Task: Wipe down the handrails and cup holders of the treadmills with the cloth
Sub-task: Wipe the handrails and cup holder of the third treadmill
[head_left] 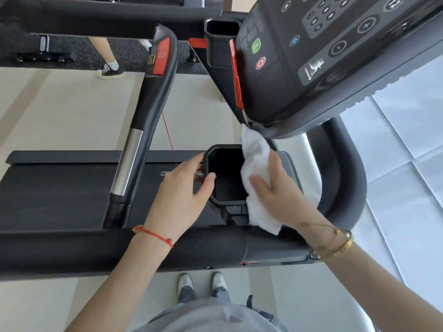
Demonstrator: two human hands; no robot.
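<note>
Right hand grips white cloth draped over cup holder right rim; left hand grips left rim.

The dark, tilted plastic treadmill console carries round keypad digits too blurred to read, a "+" and a "−" in rings, and a white running-figure pictogram. The black treadmill belt deck bears an illegible white logo.
</note>
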